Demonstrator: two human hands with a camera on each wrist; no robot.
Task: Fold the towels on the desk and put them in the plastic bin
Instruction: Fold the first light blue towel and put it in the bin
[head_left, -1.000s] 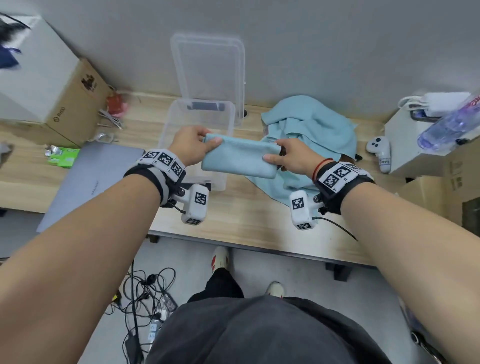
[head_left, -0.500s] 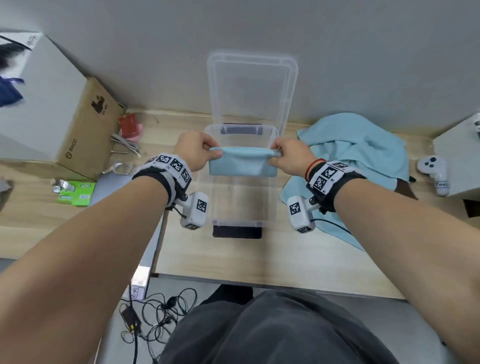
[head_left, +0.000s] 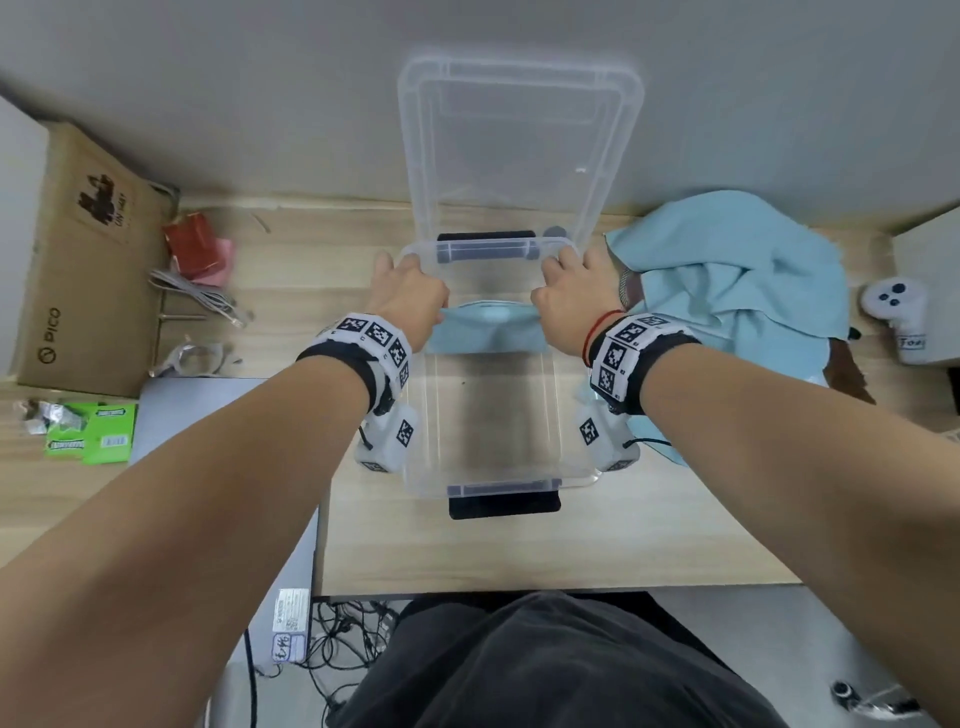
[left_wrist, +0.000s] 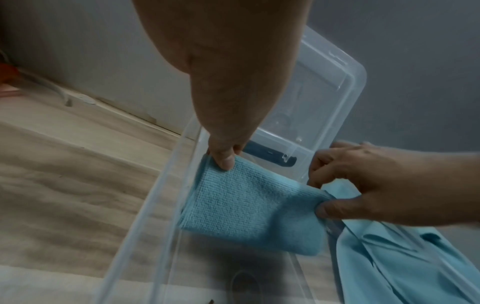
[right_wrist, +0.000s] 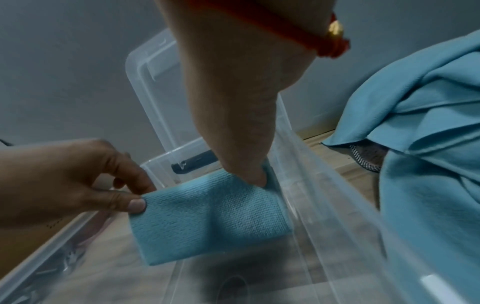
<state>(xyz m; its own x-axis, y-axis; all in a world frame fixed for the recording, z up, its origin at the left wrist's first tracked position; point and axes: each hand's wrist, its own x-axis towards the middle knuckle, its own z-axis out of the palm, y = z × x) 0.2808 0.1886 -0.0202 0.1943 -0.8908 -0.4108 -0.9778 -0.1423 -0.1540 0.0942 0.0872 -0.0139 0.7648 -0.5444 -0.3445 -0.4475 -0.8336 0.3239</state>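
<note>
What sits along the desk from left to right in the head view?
Cardboard box → red packet → left hand → folded towel over the plastic bin → right hand → unfolded towel → white controller.

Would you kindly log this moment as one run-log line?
step: placing towel | left hand: pinches folded towel | right hand: pinches towel | towel: inside bin, far end | pile: unfolded

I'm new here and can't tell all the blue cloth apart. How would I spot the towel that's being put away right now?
Find the clear plastic bin in the middle of the desk. Inside its far end, the left hand and right hand pinch the ends of the folded towel. It is a small, neat, ribbed pad, unlike the big crumpled blue cloth outside the bin's right wall.
</note>
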